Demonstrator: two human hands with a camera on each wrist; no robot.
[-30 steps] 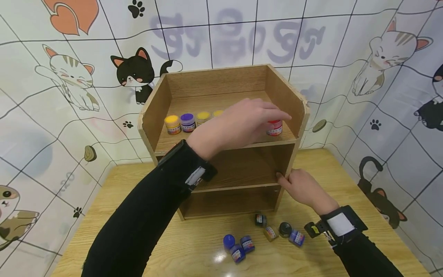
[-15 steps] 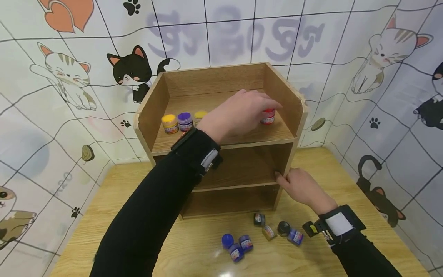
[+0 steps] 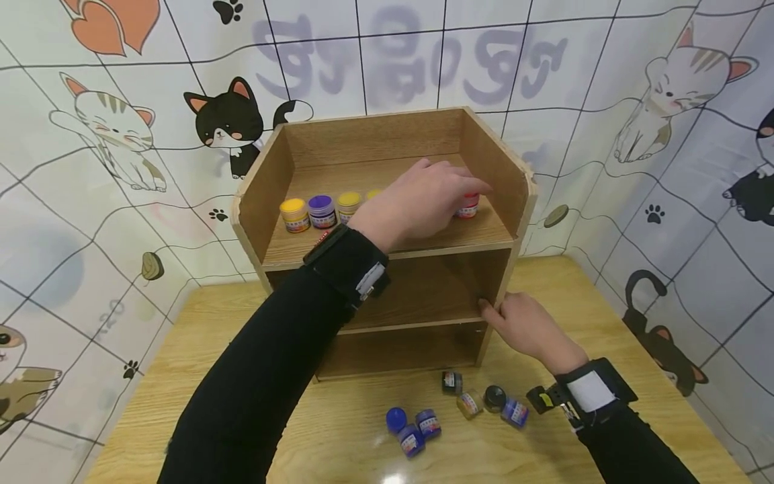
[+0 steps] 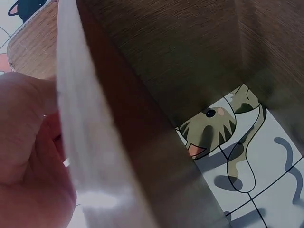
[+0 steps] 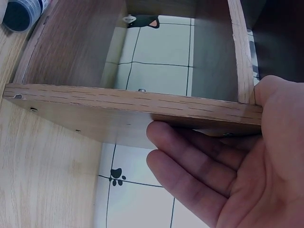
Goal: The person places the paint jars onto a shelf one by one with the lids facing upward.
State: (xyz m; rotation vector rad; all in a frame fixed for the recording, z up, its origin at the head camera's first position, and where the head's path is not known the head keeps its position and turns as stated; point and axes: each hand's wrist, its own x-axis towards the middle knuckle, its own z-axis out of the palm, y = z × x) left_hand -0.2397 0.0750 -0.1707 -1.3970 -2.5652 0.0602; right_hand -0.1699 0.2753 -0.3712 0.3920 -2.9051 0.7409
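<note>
The left hand pinches a red jar, axis upright, label frontward; the right hand grips the shelf

The left hand covers part of the red jar (its label too small to read); the head view's lower edge cuts off both black sleeves.

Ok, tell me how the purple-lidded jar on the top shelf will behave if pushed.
The purple-lidded jar probably slides rather than tips, being squat and upright. Its round sides suggest rolling if knocked over. Its smooth lid may feel slippery.
</note>
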